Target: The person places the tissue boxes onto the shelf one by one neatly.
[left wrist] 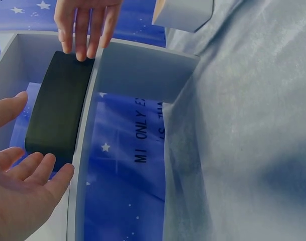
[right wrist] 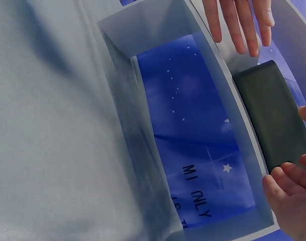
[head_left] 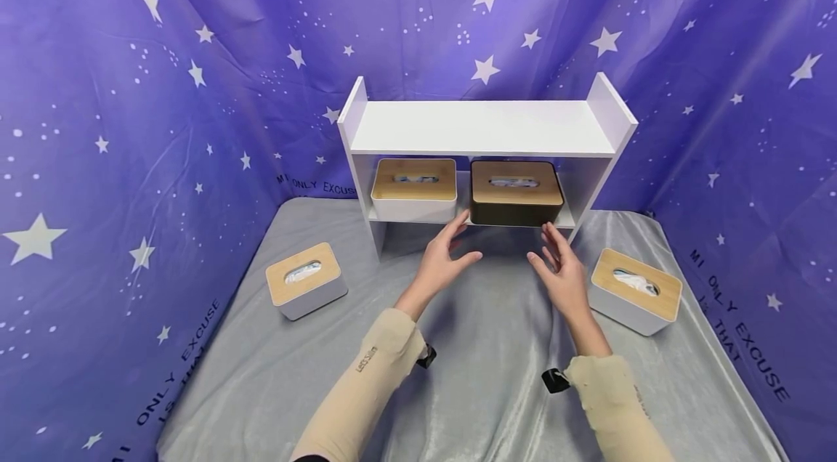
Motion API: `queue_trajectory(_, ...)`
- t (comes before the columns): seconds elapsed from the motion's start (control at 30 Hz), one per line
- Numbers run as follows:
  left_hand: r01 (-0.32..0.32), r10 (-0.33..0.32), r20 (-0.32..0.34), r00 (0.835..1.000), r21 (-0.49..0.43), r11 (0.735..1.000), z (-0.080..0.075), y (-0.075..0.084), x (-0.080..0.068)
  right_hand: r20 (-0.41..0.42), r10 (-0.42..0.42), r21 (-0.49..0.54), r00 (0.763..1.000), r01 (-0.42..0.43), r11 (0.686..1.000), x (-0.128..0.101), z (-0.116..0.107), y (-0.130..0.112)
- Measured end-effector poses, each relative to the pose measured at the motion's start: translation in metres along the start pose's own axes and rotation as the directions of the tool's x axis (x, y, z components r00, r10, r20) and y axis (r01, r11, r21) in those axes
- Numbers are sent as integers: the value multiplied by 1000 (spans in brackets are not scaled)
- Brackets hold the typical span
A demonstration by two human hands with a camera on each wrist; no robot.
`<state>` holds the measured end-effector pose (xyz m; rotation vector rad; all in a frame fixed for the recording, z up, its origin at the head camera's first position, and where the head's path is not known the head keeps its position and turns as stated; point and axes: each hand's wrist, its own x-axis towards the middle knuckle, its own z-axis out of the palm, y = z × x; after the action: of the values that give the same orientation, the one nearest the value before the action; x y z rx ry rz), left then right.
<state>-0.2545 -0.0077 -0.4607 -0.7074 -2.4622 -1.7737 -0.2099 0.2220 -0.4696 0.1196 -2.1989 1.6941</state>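
A black tissue box with a wooden lid (head_left: pixel 516 192) sits on the lower level of a white shelf (head_left: pixel 480 129), at the right. My left hand (head_left: pixel 439 264) reaches toward its left front corner, fingers spread and slightly bent. At the box's right front corner is my right hand (head_left: pixel 564 275), thumb apart from the fingers. Seen from the left wrist, the fingertips (left wrist: pixel 51 163) lie right by one end of the dark box (left wrist: pixel 60 105). From the right wrist, the right fingertips (right wrist: pixel 283 175) are at the opposite end. Neither hand grips anything.
Left of the black box, a white tissue box with a wooden lid (head_left: pixel 415 202) shares the lower level. Two similar boxes rest on the grey cloth, one at left (head_left: pixel 307 282) and one at right (head_left: pixel 636 292). A starry purple curtain (head_left: pixel 418 26) stands behind the shelf.
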Motion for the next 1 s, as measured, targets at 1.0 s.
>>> queue_trajectory(1.0,23,-24,-41,999,-19,1000,-17,-22,-20,60,-28,-36,998,30,999,-3,16,20)
